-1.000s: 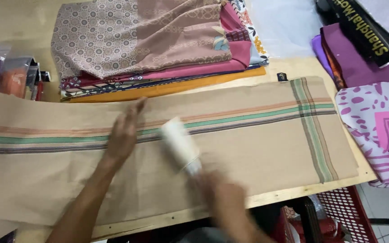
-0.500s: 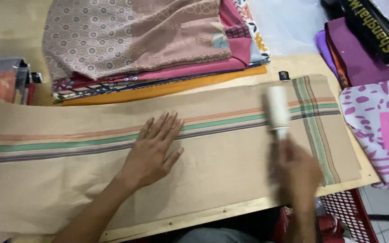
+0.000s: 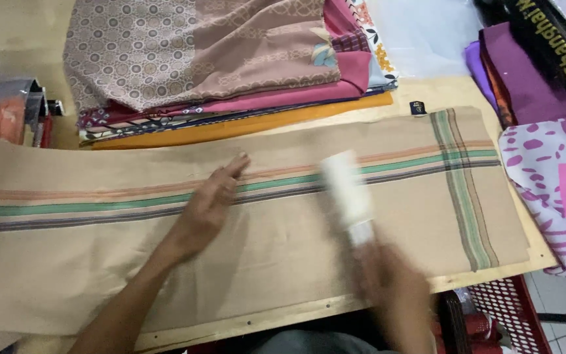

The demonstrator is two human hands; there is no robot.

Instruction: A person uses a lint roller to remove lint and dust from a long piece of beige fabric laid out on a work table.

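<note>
Fingers of the left hand [image 3: 207, 210] lie flat and close together, pressing the tan striped cloth [image 3: 99, 255] at its green stripe. This cloth covers the wooden table [image 3: 427, 92]; it looks light, soft and prone to sliding, best pinned with a flat palm. Right of that palm, the right hand [image 3: 394, 288] grips a white lint roller [image 3: 347, 193] resting on the cloth.

Open tan striped cloth [image 3: 99, 262] stretches left of the white lint roller [image 3: 347, 196]; stacked folded fabrics [image 3: 217, 72] crowd beyond the roller, purple patterned cloths [image 3: 551, 190] block its right.
</note>
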